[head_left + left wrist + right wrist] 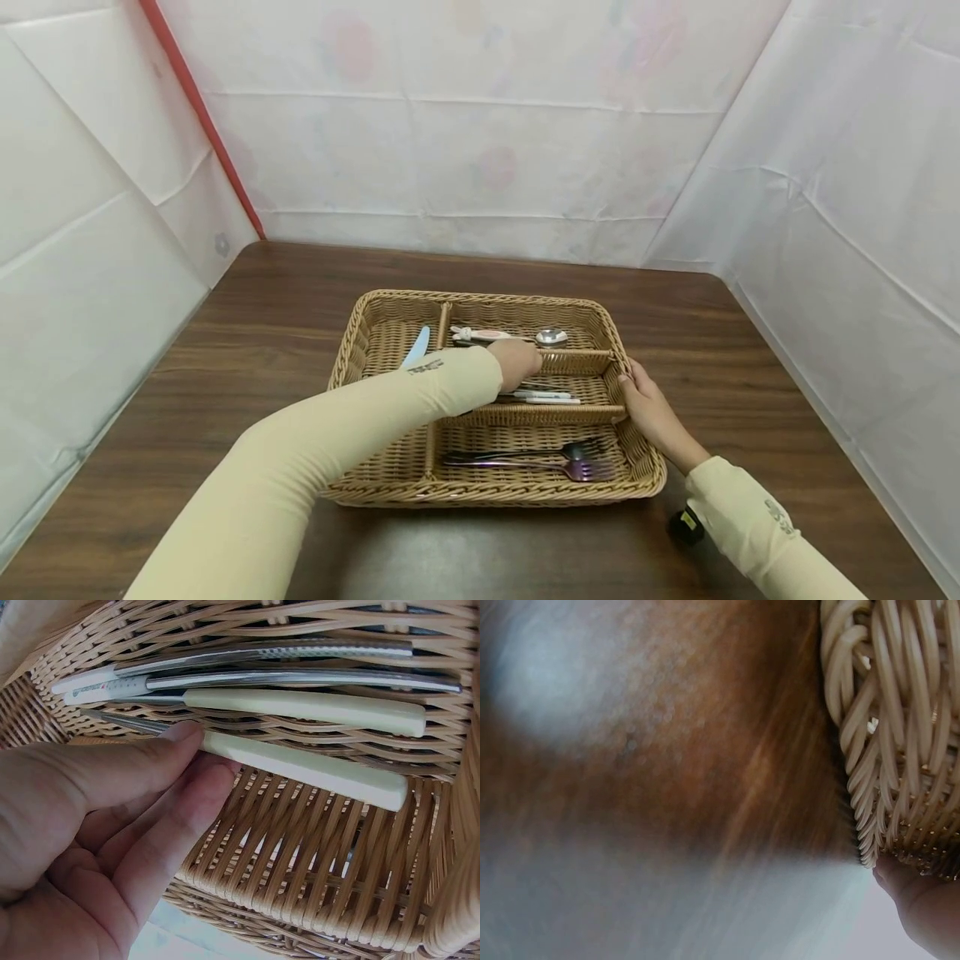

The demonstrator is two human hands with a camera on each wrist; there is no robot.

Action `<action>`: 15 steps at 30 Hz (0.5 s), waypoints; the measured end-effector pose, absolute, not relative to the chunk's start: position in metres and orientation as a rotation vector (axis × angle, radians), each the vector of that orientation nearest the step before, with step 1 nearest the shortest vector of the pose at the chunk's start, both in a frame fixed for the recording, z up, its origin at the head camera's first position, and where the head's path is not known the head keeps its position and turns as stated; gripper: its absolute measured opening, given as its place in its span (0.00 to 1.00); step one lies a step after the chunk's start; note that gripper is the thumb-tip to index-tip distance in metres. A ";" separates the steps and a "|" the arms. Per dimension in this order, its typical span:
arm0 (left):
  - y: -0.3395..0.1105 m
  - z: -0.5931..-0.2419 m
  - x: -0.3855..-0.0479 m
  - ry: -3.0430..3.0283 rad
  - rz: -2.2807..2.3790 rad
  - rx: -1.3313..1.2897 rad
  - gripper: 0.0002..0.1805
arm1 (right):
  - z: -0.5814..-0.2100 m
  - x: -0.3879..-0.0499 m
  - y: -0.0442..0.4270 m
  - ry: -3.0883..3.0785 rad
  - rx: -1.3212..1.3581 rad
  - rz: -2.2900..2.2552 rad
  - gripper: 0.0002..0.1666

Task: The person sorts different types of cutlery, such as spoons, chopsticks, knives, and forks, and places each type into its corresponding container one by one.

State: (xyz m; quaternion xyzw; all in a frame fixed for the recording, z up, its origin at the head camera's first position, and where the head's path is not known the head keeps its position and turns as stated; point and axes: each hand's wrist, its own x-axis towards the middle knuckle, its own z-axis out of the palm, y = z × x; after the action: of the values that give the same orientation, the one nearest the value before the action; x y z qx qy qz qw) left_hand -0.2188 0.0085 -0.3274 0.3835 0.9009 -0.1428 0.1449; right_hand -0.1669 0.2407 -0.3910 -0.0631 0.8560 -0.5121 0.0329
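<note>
A wicker cutlery basket (pixel 480 498) with several compartments stands on the table. My left hand (pixel 517 364) reaches into its middle right compartment. There its thumb and fingers pinch a chopstick (pixel 307 766) with a pale cream handle and a thin metal end. Beside it lie another cream-handled chopstick (pixel 307 709) and two silver chopsticks (pixel 300 677) with white ends. At the basket's right side, my right hand (pixel 651 412) grips the woven rim, its thumb at the inner edge. Only a small part of that hand shows in the right wrist view, below the wicker wall (pixel 900 742).
In the back compartment lie a spoon (pixel 552 337) and a white-handled utensil (pixel 480 334). A dark fork (pixel 581 451) and a purple fork (pixel 588 472) lie in front. A light blue knife (pixel 417 346) is on the left. White sheets (pixel 465 158) surround the table (pixel 247 350).
</note>
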 end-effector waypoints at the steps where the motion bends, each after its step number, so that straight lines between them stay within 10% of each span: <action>1: 0.009 -0.328 -0.219 2.591 -0.433 1.103 0.09 | -0.391 -0.167 0.241 2.632 -0.194 -1.575 0.29; 15: 0.017 -0.339 -0.219 2.552 -0.707 1.083 0.18 | -0.389 -0.165 0.239 2.614 -0.184 -1.563 0.30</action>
State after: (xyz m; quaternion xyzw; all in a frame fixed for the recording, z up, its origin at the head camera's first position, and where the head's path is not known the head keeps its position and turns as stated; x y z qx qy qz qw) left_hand -0.2194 0.0168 -0.3389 0.3748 0.8832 -0.2447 0.1398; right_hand -0.1648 0.2395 -0.3891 -0.0601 0.8559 -0.5116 0.0452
